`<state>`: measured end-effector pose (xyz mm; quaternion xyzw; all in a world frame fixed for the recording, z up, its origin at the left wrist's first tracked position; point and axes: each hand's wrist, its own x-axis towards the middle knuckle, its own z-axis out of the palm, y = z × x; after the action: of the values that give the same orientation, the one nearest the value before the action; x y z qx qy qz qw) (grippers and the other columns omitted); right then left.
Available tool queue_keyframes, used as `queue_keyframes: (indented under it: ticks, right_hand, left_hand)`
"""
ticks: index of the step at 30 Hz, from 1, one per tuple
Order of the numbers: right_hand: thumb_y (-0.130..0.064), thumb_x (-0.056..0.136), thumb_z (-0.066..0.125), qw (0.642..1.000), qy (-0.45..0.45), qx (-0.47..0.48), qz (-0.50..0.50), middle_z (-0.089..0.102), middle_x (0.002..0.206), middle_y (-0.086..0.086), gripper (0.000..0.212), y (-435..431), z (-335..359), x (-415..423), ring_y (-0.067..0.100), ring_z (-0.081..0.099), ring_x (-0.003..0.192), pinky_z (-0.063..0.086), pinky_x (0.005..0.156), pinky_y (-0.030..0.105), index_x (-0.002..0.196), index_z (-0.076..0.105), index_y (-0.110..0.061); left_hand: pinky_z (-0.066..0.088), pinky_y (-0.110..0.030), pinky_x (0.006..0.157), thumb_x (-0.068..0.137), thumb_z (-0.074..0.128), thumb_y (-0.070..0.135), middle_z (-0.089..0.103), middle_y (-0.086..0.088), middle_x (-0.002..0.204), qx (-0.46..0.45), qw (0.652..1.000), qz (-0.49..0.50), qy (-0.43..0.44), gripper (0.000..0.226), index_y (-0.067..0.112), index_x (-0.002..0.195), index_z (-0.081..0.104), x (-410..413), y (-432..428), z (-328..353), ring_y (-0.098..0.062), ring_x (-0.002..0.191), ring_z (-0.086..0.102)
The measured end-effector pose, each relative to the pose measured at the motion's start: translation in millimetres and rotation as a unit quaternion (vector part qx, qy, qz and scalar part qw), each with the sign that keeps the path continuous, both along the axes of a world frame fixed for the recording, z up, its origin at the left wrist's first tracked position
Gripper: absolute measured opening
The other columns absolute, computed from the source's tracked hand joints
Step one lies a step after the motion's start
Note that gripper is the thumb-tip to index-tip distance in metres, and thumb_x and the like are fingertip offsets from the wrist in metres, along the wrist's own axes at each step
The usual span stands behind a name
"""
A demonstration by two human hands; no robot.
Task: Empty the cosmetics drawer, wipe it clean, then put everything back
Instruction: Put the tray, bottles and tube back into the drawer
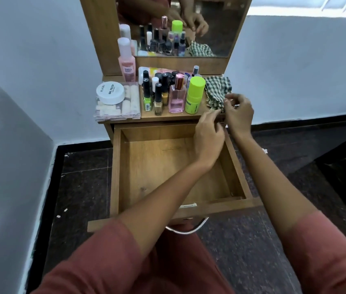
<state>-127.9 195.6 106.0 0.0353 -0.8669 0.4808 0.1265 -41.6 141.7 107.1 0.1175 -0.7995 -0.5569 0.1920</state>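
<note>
Already bare, the drawer stands open

Pulled out over a dark speckled floor (242,251), the wooden drawer (157,166) sits between pale walls (40,60). Cosmetics (176,96) crowd the tabletop (167,116). A white tub (110,92) at its left edge reads "zudio NAIL POLISH". At the right front corner, the left hand (209,132) and right hand (238,115) curl their fingers at a checked cloth (217,90); whether they grip it is unclear.

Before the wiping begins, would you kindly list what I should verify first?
1. Drawer pulled open: ok.
2. Drawer emptied of cosmetics: ok.
3. Checked cloth on the dresser top, within reach: ok.
4. Right hand has a firm grip on the cloth: cannot tell.
5. Left hand free: cannot tell.
6. Green bottle beside the cloth standing upright: ok.
</note>
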Motion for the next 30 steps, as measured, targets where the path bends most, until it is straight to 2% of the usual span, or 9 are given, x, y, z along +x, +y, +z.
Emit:
queue_keyframes:
  ticks: [2,5,9,11,13,17,23,28,30]
  right_hand:
    - [-0.011,0.090,0.053,0.999,-0.020,-0.039,0.021,0.065,0.103,0.014,0.019,-13,-1,23,0.013,0.054,0.088,0.039,0.067,0.003,0.104,0.063,-0.002]
    - [-0.013,0.090,0.054,0.994,-0.060,-0.076,0.045,0.066,0.100,0.012,0.021,-40,-5,54,0.015,0.057,0.088,0.042,0.071,0.008,0.103,0.064,0.000]
    - [-0.013,0.087,0.058,0.989,-0.084,-0.102,0.065,0.069,0.094,0.011,0.018,-83,-6,85,0.012,0.056,0.082,0.046,0.073,0.014,0.097,0.067,-0.002]
    - [-0.013,0.086,0.061,0.987,-0.090,-0.106,0.080,0.068,0.091,0.009,0.017,-103,-6,95,0.010,0.055,0.079,0.039,0.062,0.004,0.095,0.068,-0.002]
    - [-0.015,0.085,0.062,0.981,-0.123,-0.126,0.080,0.065,0.087,0.004,0.019,-122,-7,101,0.009,0.055,0.080,0.039,0.062,0.005,0.098,0.067,-0.002]
    - [-0.019,0.083,0.066,0.942,-0.228,-0.241,0.045,0.058,0.076,-0.004,0.026,-153,-12,102,0.017,0.058,0.085,0.052,0.082,0.032,0.103,0.061,-0.005]
    - [-0.020,0.085,0.064,0.908,-0.290,-0.303,0.012,0.060,0.108,0.009,0.020,-177,-15,100,0.021,0.061,0.093,0.054,0.087,0.033,0.099,0.051,-0.018]
    - [-0.022,0.086,0.063,0.899,-0.304,-0.315,0.008,0.059,0.114,0.010,0.033,-185,-15,96,0.016,0.060,0.081,0.055,0.070,0.026,0.116,0.052,-0.015]
    - [-0.022,0.086,0.062,0.896,-0.306,-0.323,0.011,0.060,0.113,0.011,0.036,-185,-15,94,0.013,0.059,0.074,0.052,0.059,0.019,0.120,0.053,-0.013]
  left_hand:
    - [0.032,-0.007,0.090,0.085,0.045,-0.008,0.061,-0.012,0.118,0.006,0.999,0.021,0.025,0.035,0.002,0.115,0.059,16,-12,-2,-0.017,0.111,0.055]
    - [0.038,-0.003,0.080,0.083,0.045,-0.009,0.065,-0.010,0.106,0.007,0.997,0.070,0.041,0.030,0.003,0.104,0.063,34,-38,-7,-0.012,0.095,0.056]
    - [0.043,-0.014,0.083,0.082,0.044,-0.009,0.065,-0.008,0.100,0.031,0.988,0.137,0.056,0.029,0.005,0.097,0.063,56,-81,-10,-0.012,0.092,0.058]
    - [0.044,-0.014,0.083,0.084,0.044,-0.007,0.063,-0.003,0.099,0.045,0.983,0.172,0.052,0.028,0.007,0.099,0.062,65,-105,-12,-0.011,0.094,0.057]
    - [0.044,-0.013,0.084,0.085,0.044,-0.006,0.062,-0.004,0.102,0.063,0.974,0.212,0.057,0.027,0.007,0.101,0.061,67,-128,-13,-0.011,0.097,0.056]
    - [0.038,-0.004,0.076,0.085,0.045,-0.003,0.056,-0.011,0.113,0.062,0.953,0.288,0.067,0.025,0.002,0.107,0.056,59,-177,-12,-0.016,0.102,0.053]
    - [0.041,-0.024,0.097,0.092,0.049,0.034,0.040,-0.006,0.141,0.142,0.953,0.258,-0.070,0.048,0.012,0.134,0.037,26,-229,-4,-0.020,0.125,0.044]
    - [0.043,-0.015,0.050,0.091,0.049,0.040,0.053,-0.001,0.111,0.257,0.937,0.159,-0.177,0.048,0.010,0.128,0.045,11,-239,10,-0.007,0.072,0.051]
    - [0.045,-0.015,0.044,0.090,0.052,0.036,0.056,-0.003,0.106,0.273,0.932,0.150,-0.185,0.043,0.009,0.123,0.050,9,-243,11,-0.007,0.067,0.051]
